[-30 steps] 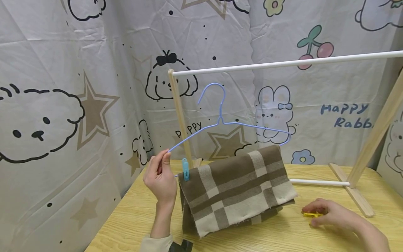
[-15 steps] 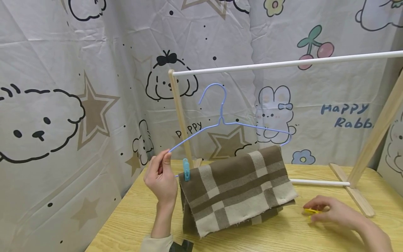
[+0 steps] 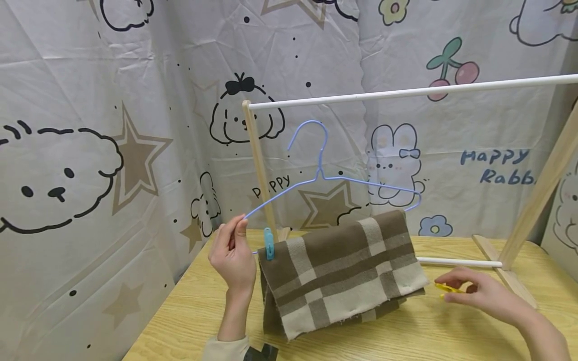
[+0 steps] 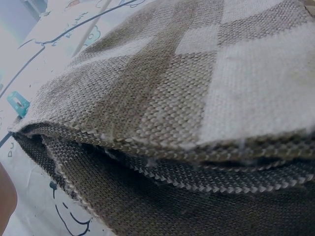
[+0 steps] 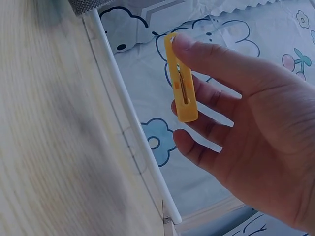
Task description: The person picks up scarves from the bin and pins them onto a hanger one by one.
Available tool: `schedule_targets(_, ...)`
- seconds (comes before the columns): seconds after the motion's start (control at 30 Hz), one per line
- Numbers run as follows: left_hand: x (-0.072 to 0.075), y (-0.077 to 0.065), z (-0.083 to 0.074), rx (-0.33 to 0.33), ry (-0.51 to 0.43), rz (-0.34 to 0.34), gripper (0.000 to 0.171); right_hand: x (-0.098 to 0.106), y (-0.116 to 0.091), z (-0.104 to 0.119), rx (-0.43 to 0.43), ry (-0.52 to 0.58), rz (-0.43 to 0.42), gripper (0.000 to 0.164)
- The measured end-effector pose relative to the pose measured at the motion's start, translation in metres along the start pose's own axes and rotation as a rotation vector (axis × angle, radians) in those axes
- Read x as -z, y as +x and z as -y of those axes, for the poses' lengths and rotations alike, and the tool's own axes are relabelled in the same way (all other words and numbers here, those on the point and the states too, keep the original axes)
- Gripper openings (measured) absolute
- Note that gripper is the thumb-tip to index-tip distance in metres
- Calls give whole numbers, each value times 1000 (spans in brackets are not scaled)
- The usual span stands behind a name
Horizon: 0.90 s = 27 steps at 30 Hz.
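Note:
My left hand point(image 3: 232, 253) pinches the left end of a blue wire hanger point(image 3: 318, 173) and holds it up above the table. A brown and beige checked cloth point(image 3: 340, 271) is draped over the hanger's lower bar, with a light blue clothespin point(image 3: 269, 243) clipped at its left edge. The cloth point(image 4: 187, 123) fills the left wrist view, and the light blue clothespin point(image 4: 17, 103) shows at its left. To the right of the cloth, my right hand point(image 3: 471, 296) holds a yellow clothespin point(image 3: 447, 288) just above the table. In the right wrist view the yellow clothespin point(image 5: 181, 78) lies between fingertips and thumb.
A wooden drying rack with a white top rail point(image 3: 406, 93) and a white lower rail point(image 3: 456, 261) stands at the back of the wooden table point(image 3: 406, 336). A cartoon-printed sheet point(image 3: 113, 150) hangs behind and to the left.
My right hand has lifted the yellow clothespin off the table and moved it slightly up. The left hand, hanger and cloth have stayed almost still.

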<state>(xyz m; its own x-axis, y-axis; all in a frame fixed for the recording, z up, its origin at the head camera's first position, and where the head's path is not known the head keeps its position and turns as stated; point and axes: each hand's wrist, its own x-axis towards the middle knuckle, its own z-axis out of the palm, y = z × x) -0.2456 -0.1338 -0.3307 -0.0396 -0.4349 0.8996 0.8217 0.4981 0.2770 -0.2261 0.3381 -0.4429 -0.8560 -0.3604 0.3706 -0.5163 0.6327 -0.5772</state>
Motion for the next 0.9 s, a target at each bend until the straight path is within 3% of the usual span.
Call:
schedule_targets(0.13,0,0,0,-7,4,-1,23,3,2,6,-16,8,-21,26)
schedule_targets(0.37,-1,-1,-1,-10,6,0,24,8,5,19,27,-15,-79,27)
schedule_targets(0.6,-1,-2,0,-16,1,1,24,15,6,36,-9,-60,-104,28)
schedule_targets(0.9,-3,-2,0,-69,0,-3,28,20,11,52,129,-18,-263,42)
